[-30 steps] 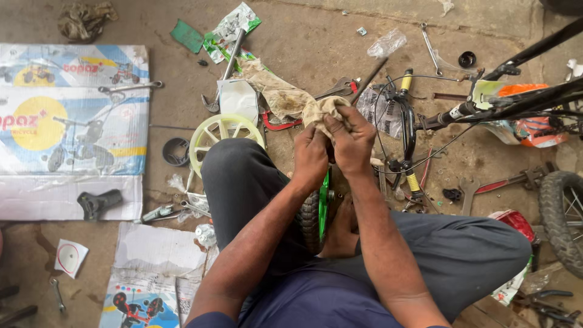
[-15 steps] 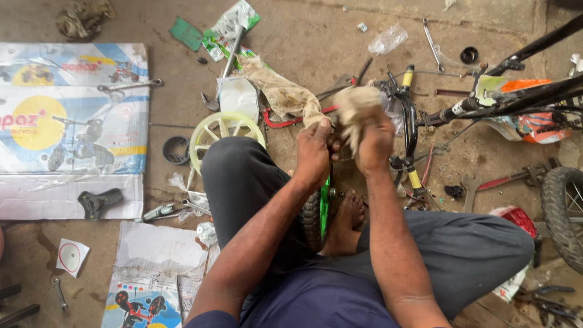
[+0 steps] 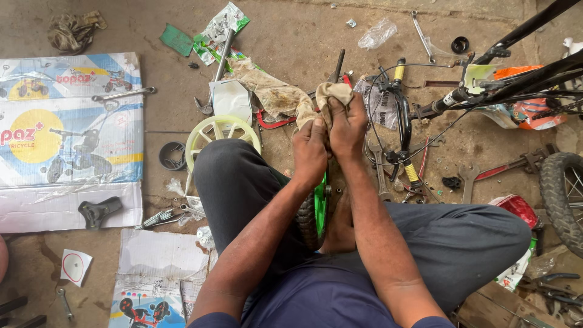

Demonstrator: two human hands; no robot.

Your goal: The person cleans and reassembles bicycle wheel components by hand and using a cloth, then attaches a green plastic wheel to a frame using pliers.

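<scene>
I sit on the ground with a small bicycle wheel [image 3: 317, 209], black tyre and green rim, upright between my legs. My left hand [image 3: 310, 152] grips the top of the wheel. My right hand [image 3: 346, 124] presses a dirty beige rag [image 3: 331, 94] onto the wheel's top edge, close against my left hand. The rag trails left across the floor. The lower part of the wheel is hidden behind my arms and legs.
A pale plastic wheel [image 3: 221, 132] lies by my left knee. Flattened cardboard box [image 3: 70, 140] at the left. A bicycle frame with handlebar and cables [image 3: 486, 91] and a tyre [image 3: 562, 194] at the right. Spanners [image 3: 467, 182], a hammer [image 3: 218, 67] and small parts lie scattered.
My right hand lifted the rag up off the wheel, then brought it back down beside my left hand. The left hand has stayed on the wheel.
</scene>
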